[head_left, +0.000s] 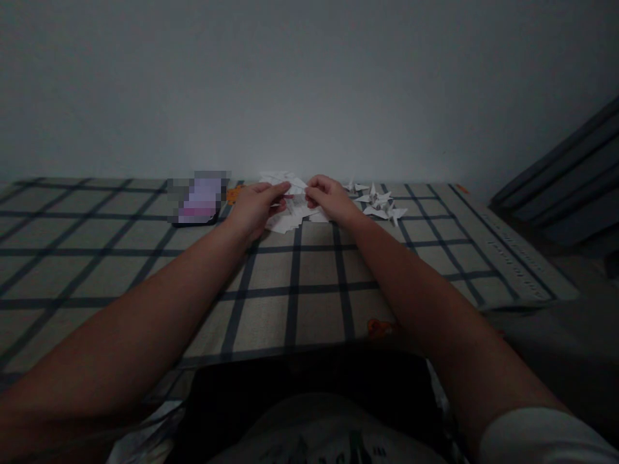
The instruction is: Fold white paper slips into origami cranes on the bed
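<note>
White paper (298, 184) is stretching between a person's two hands near the far edge of the table (312, 267), close to a plain wall (309, 90). The left hand (256, 201) is pinching one side between thumb and fingers; the right hand (331, 195) is gripping the other side, fingers curled. Its exact shape is staying hard to tell in the dim light. Loose white sheets (283, 223) are lying under and around the hands. Just right of the right hand, folded paper figures (374, 196) with pointed tips are resting in a cluster. Left of the left hand, a phone (200, 196) is showing a pixelated lilac screen. Checked cloth (120, 274) is covering the table.
</note>
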A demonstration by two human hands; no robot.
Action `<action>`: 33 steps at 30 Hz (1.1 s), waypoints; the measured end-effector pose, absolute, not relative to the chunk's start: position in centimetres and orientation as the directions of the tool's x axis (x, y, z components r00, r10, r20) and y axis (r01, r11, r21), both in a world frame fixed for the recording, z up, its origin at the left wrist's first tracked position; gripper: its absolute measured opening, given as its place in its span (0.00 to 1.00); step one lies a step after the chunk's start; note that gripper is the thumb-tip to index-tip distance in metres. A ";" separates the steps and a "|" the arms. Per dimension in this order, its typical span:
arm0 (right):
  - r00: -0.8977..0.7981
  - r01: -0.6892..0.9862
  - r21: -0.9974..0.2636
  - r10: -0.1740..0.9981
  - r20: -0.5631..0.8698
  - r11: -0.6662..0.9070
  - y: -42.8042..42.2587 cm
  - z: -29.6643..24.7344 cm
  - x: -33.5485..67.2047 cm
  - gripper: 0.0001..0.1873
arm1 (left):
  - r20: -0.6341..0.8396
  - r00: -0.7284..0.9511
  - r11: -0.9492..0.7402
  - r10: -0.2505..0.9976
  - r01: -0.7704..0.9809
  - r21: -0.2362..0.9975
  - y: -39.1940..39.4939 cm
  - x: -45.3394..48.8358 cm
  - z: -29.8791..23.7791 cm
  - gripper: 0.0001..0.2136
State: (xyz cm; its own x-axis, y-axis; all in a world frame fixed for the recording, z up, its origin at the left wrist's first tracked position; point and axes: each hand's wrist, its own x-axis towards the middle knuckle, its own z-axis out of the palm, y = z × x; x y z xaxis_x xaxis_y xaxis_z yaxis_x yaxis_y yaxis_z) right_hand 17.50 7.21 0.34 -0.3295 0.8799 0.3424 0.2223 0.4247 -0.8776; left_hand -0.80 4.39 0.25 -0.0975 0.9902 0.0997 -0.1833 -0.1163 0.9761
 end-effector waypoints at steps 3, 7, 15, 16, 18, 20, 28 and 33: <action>-0.286 0.264 -0.781 0.820 0.497 0.566 7.3 0.0 17.3 0.10 | 0.075 -0.114 -0.098 0.991 -0.210 0.973 4.3 -0.7 0.3 0.11; -0.419 0.347 -0.635 0.720 0.553 0.690 6.8 0.1 17.4 0.14 | -0.019 -0.028 0.011 0.999 -0.271 0.963 4.0 -0.1 0.5 0.08; -0.470 0.359 -0.536 0.644 0.603 0.764 6.9 0.5 17.6 0.01 | -0.019 0.032 0.029 0.999 -0.331 0.943 3.8 0.0 0.5 0.05; -0.463 0.372 -0.536 0.652 0.600 0.757 6.8 0.6 17.6 0.01 | -0.008 0.027 0.016 1.000 -0.323 0.946 3.8 -0.1 0.5 0.05; -0.451 0.393 -0.540 0.667 0.593 0.745 6.8 0.7 17.7 0.02 | 0.015 0.026 -0.007 1.000 -0.303 0.953 3.7 -0.1 0.5 0.06; -0.452 0.394 -0.545 0.673 0.586 0.740 6.7 0.8 17.7 0.02 | 0.040 0.029 -0.030 0.999 -0.284 0.958 3.6 -0.2 0.5 0.06; -0.481 0.377 -0.572 0.682 0.551 0.729 6.9 0.1 17.7 0.08 | 0.002 -0.016 -0.006 1.000 -0.245 0.970 4.0 -0.1 0.1 0.07; -0.493 0.380 -0.554 0.669 0.556 0.741 7.2 -0.1 17.8 0.08 | -0.009 -0.020 0.004 1.000 -0.207 0.978 4.0 0.0 0.0 0.08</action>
State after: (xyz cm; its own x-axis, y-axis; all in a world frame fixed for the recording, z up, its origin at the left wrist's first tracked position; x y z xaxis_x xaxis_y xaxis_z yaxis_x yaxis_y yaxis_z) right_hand 17.79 7.21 -0.07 -0.4933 0.6688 0.5561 0.3801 0.7408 -0.5538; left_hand -0.02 4.02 0.01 -0.0205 0.9998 -0.0087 -0.2067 0.0043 0.9784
